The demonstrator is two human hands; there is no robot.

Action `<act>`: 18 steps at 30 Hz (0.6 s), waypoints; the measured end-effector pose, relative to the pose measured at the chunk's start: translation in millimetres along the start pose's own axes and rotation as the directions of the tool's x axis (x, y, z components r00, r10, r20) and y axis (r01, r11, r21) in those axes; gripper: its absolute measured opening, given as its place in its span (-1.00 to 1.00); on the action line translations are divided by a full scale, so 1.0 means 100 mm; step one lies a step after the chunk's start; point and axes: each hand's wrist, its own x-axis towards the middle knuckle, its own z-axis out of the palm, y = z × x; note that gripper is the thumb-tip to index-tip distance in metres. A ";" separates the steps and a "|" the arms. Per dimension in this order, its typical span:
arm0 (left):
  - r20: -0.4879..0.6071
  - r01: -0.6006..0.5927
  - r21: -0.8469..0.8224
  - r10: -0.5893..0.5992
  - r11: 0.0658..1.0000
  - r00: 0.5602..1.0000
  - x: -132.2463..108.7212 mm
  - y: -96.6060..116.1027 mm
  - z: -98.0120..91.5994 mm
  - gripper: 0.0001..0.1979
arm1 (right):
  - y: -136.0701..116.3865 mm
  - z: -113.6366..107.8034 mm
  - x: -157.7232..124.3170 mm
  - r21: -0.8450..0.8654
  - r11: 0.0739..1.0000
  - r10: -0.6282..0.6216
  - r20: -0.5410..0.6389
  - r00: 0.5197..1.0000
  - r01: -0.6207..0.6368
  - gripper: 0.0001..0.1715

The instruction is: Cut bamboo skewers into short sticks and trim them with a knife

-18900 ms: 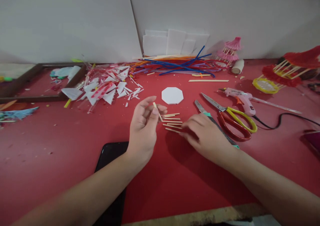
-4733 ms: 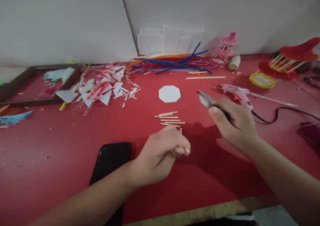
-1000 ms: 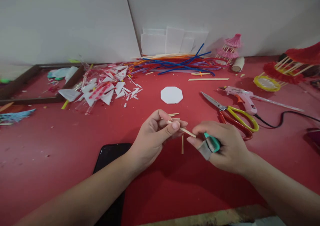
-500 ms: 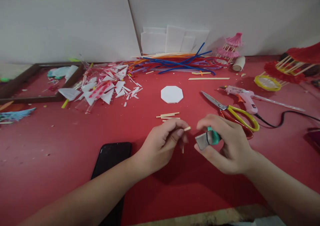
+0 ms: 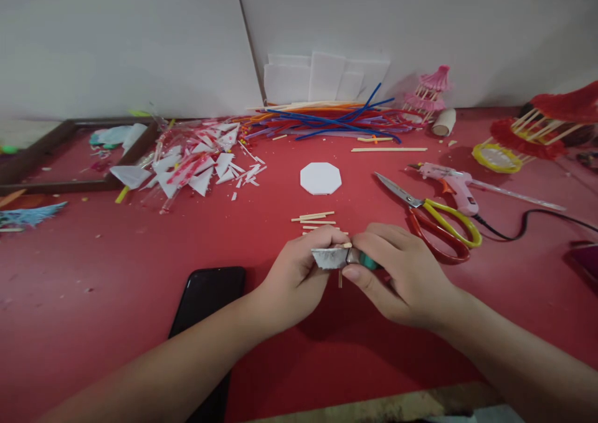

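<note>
My left hand (image 5: 294, 276) is closed around a short wooden stick (image 5: 347, 245), whose pale end shows at the fingertips. A second pale stick end (image 5: 340, 280) hangs below those fingers. In my right hand (image 5: 402, 273) is a small green-handled blade (image 5: 329, 258), its flat grey metal lying across the left fingers and against the stick. Where the edge meets the wood is hidden. Just beyond my hands lie several cut wooden sticks (image 5: 314, 217), and farther back a white octagonal board (image 5: 321, 178).
Scissors (image 5: 420, 205) and a pink glue gun (image 5: 453, 183) lie at the right. A black phone (image 5: 212, 292) is beside my left forearm. Behind are pipe cleaners (image 5: 327, 121), white scraps (image 5: 200, 180) at the left, and pink (image 5: 430, 90) and red (image 5: 537, 130) stick models.
My right hand has moved left with the blade, bringing it from apart to against the stick in my left hand. My left hand has stayed nearly in place.
</note>
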 end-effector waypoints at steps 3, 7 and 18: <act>-0.013 -0.019 0.022 0.019 1.000 1.000 -0.01 -0.01 -0.01 -0.77 | 0.00 -0.01 0.00 0.004 1.000 -0.004 -0.024 1.000 0.004 -0.69; -0.018 -0.049 0.054 0.050 0.997 0.999 -0.01 -0.02 -0.02 -0.72 | 0.02 -0.01 -0.01 0.006 1.000 -0.007 -0.037 0.999 0.007 -0.72; -0.077 -0.071 0.124 0.081 0.990 0.994 0.00 0.01 -0.03 -0.75 | 0.01 -0.04 -0.03 -0.002 1.000 0.010 -0.043 0.999 -0.010 -0.71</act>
